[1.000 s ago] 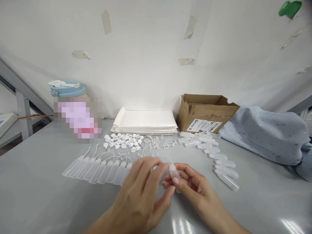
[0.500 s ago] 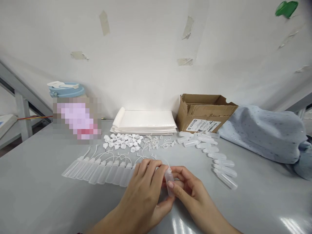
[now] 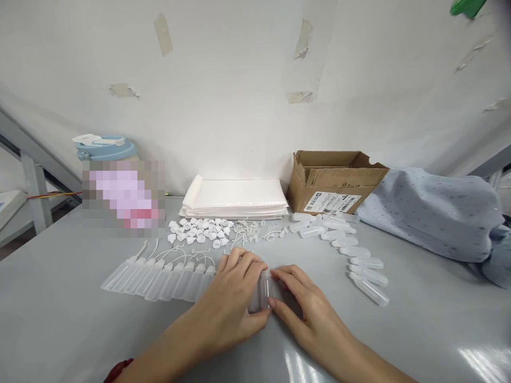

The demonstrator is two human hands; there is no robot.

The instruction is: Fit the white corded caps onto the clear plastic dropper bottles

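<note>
You seem to be squaring up the bottle [image 3: 266, 291] between your hands, at the right end of the row of bottles [image 3: 184, 283]. Your left hand [image 3: 229, 298] arches over it, whether gripping I cannot tell; your right hand [image 3: 309, 306], thumb and fingers spread, lies along its side. Releasing calls for a gentle lift, nudging no neighbour.

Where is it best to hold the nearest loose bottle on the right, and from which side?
The nearest loose bottle is probably best gripped mid-body by the right hand, from above: it lies on its side, its long straight body offers two sides to pinch, and the next bottle lies close behind.
</note>
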